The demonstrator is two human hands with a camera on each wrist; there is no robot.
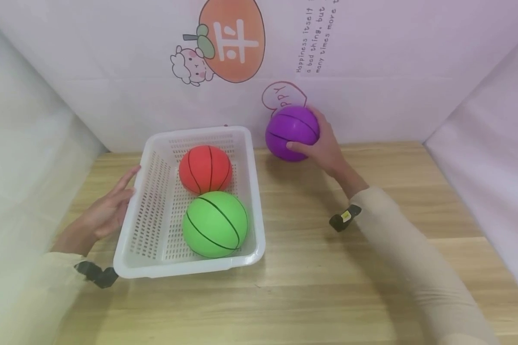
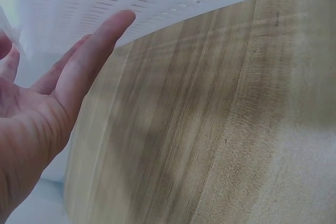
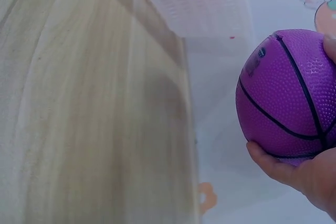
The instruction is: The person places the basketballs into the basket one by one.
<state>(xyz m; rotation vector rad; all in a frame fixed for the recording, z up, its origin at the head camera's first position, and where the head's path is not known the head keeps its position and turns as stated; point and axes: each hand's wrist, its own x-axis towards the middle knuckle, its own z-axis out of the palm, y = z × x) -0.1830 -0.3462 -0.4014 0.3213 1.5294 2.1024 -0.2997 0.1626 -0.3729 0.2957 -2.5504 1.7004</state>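
Observation:
My right hand (image 1: 323,148) grips a purple mini basketball (image 1: 291,132) near the back wall, right of the basket. The thumb lies across the ball's near side, and the right wrist view shows the ball (image 3: 289,95) apart from the table. A white plastic basket (image 1: 258,211) with slotted walls holds a red ball (image 1: 205,168) towards the back and a green ball (image 1: 216,224) in front. Against the basket's left side rests my left hand (image 1: 110,208), its fingers extended. In the left wrist view, the thumb (image 2: 89,61) is straight along the slotted wall.
Under everything lies a wood-grain table (image 1: 306,282). A white printed sheet (image 1: 371,81) with cartoon figures and lettering rises behind it. White cloth walls stand at left and right. A dark strapped device (image 1: 345,218) sits on the right wrist.

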